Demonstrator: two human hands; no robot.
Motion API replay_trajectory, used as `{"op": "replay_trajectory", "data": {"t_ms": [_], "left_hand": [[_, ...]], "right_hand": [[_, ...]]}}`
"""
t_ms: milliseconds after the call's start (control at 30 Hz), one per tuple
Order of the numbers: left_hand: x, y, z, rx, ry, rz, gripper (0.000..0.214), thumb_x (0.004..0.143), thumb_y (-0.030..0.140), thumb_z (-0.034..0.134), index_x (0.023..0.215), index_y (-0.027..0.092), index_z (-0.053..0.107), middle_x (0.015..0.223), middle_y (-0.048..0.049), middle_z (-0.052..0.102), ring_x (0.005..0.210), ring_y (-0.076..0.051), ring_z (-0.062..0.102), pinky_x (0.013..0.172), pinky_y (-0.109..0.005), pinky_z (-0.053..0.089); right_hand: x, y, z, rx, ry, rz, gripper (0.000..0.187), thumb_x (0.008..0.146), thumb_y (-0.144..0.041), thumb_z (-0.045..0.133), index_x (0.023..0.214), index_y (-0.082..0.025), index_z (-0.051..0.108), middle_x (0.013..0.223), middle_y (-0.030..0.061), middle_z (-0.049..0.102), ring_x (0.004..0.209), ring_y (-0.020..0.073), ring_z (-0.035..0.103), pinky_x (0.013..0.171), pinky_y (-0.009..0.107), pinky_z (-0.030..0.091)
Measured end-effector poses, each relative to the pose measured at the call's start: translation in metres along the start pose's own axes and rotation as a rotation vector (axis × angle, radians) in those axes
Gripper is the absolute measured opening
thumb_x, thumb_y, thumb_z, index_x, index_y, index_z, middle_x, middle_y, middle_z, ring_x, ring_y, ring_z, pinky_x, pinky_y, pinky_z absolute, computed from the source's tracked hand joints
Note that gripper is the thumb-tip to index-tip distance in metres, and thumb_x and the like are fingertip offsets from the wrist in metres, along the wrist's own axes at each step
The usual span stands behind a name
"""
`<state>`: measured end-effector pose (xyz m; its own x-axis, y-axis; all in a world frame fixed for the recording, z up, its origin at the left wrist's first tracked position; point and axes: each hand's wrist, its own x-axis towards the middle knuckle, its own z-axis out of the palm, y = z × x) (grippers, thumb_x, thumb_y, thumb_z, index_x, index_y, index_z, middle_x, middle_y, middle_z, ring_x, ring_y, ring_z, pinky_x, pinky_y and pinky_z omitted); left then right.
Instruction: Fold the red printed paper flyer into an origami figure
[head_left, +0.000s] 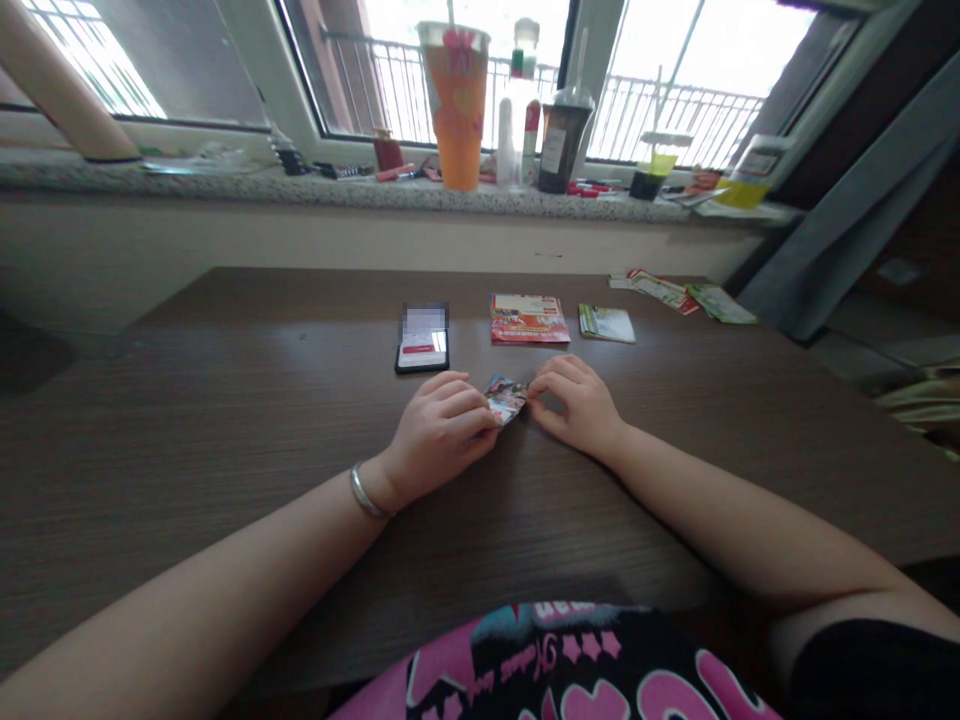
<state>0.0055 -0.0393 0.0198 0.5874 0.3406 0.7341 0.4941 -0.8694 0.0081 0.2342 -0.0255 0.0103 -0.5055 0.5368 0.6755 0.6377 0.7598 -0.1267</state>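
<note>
A small printed piece of paper [505,399], colourful and creased or folded, is held just above the table between my two hands. My left hand [444,425], with a silver bangle at its wrist, is closed on the paper's left side. At the right end, my right hand [576,402] pinches the paper between thumb and fingers. The inner fingertips of the left hand are partly hidden. Beyond the hands lie a phone [423,340] with a lit screen, a red printed leaflet [529,320] and a small green-and-white stack of paper [607,324].
The brown table [225,430] reaches to the wall under the window. Several paper strips [660,290] lie at its far right corner. On the stone sill [337,190] stand an orange drink cup [459,120], a dark drink cup [562,145] and bottles. A grey curtain [847,200] hangs at right.
</note>
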Motion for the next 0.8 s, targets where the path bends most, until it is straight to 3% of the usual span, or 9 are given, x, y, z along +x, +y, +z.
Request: {"op": "replay_trajectory", "data": {"t_ms": [133, 367, 800], "left_hand": [[0.002, 0.0, -0.002, 0.007, 0.0, 0.03, 0.007, 0.083, 0.018, 0.061, 0.078, 0.022, 0.064, 0.075, 0.0025, 0.066, 0.07, -0.011, 0.058, 0.092, -0.035, 0.048], [0.0, -0.001, -0.002, 0.024, -0.026, 0.05, 0.005, 0.084, 0.019, 0.06, 0.08, 0.021, 0.063, 0.076, -0.0002, 0.065, 0.076, -0.014, 0.057, 0.076, -0.029, 0.05], [-0.001, -0.002, -0.004, 0.05, -0.019, 0.081, 0.004, 0.086, 0.021, 0.061, 0.084, 0.021, 0.064, 0.08, -0.0001, 0.066, 0.076, -0.014, 0.056, 0.073, -0.028, 0.048]], "right_hand": [[0.001, -0.009, -0.003, 0.02, -0.041, -0.113, 0.005, 0.083, -0.021, 0.059, 0.086, -0.021, 0.063, 0.088, 0.0039, 0.067, 0.088, 0.0192, 0.058, 0.081, 0.034, 0.047], [0.003, -0.013, -0.001, -0.039, -0.032, -0.088, 0.007, 0.084, -0.019, 0.057, 0.08, -0.021, 0.062, 0.082, 0.0024, 0.068, 0.084, 0.018, 0.057, 0.078, 0.032, 0.047], [0.001, -0.011, -0.002, -0.079, -0.075, -0.105, 0.008, 0.088, -0.023, 0.056, 0.085, -0.022, 0.063, 0.088, 0.0027, 0.07, 0.089, 0.0192, 0.057, 0.079, 0.033, 0.045]]}}
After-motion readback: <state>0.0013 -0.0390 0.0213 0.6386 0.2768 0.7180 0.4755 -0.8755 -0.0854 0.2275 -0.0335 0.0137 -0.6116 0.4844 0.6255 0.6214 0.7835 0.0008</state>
